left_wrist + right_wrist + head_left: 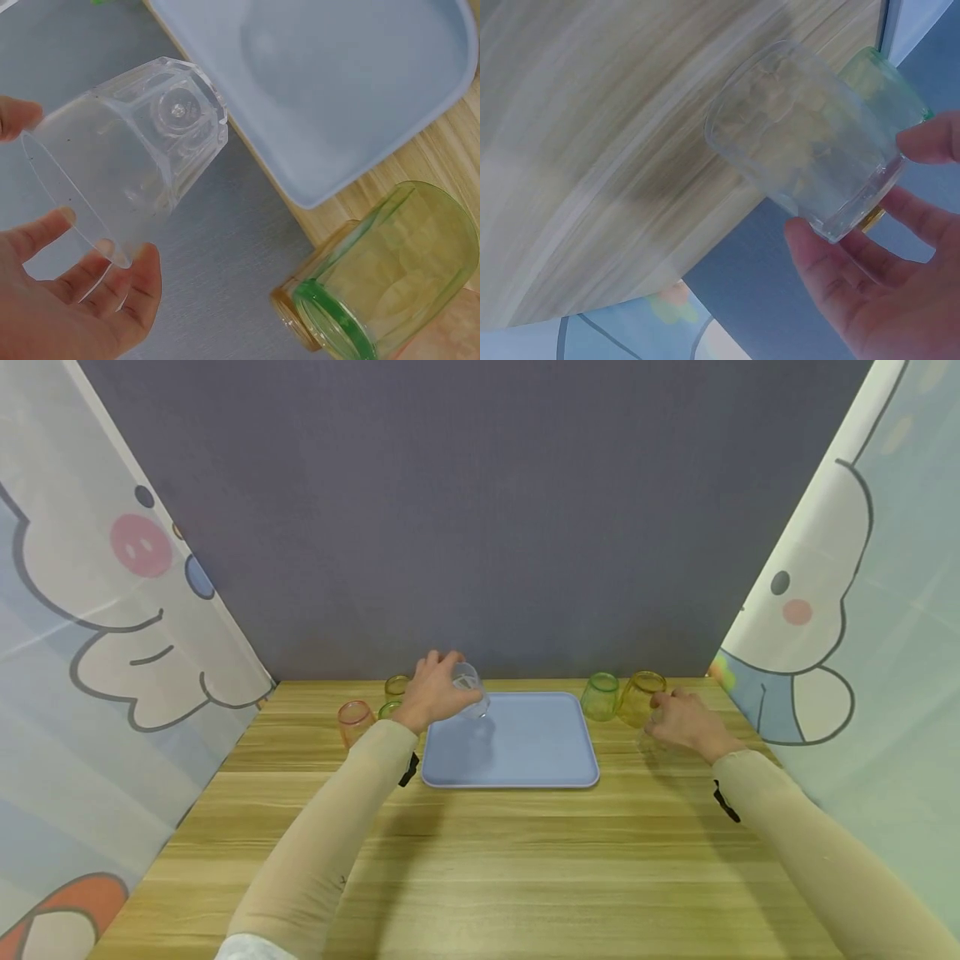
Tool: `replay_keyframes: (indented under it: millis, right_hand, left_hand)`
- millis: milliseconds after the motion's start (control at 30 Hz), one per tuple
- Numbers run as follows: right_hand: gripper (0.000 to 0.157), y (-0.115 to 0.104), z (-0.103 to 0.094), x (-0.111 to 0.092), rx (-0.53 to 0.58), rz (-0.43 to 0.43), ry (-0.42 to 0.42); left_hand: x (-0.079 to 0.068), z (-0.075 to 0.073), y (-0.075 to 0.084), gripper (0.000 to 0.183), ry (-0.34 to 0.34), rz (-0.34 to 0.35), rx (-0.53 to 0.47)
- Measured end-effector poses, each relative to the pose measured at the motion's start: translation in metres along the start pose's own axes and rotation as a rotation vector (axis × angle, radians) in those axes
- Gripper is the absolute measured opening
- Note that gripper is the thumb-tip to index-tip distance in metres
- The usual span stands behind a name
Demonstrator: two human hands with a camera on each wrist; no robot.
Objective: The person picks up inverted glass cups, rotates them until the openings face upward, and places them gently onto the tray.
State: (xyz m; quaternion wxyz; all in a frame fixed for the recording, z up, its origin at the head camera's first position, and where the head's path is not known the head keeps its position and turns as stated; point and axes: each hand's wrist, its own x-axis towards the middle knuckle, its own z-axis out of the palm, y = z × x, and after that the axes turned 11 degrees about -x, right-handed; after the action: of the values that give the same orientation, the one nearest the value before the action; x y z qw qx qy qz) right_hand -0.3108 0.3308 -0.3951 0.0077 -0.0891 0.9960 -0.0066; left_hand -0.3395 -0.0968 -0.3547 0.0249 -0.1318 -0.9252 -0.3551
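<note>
My left hand [433, 692] grips a clear glass [471, 693] near its rim, thumb on one side and fingers on the other. That glass hangs tilted above the left part of a pale blue tray [536, 743], its faceted base facing the tray in the left wrist view. Off the tray's right side, my right hand [686, 722] pinches a second clear glass [795, 127] at its upper end. Behind this glass stand a yellow glass [640, 700] and a green glass [601, 697].
Left of the tray are a pink glass [354, 723], an amber glass [396, 686] and another green glass [397, 262], partly hidden by the left hand in the head view. A grey panel [480, 527] rises behind the wooden table [525, 877], with printed curtains [810, 568] on both sides.
</note>
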Motion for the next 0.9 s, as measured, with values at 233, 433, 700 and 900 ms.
replay_keyframes:
  millis: [233, 433, 700, 900]
  right_hand:
    - [0.053, -0.001, -0.003, 0.002, 0.015, -0.025, 0.001]
    - [0.052, -0.001, -0.004, 0.005, 0.011, -0.035, -0.002]
    - [0.052, -0.001, -0.004, 0.006, 0.008, -0.043, 0.0]
    - [0.052, 0.0, -0.001, 0.005, 0.01, -0.042, 0.007]
  left_hand:
    - [0.003, 0.003, -0.002, 0.066, 0.003, -0.012, 0.038]
    - [0.007, 0.005, -0.006, 0.067, 0.0, -0.02, 0.066]
    - [0.013, 0.008, -0.01, 0.067, -0.007, -0.032, 0.102]
    - [0.019, 0.012, -0.015, 0.068, -0.01, -0.04, 0.143]
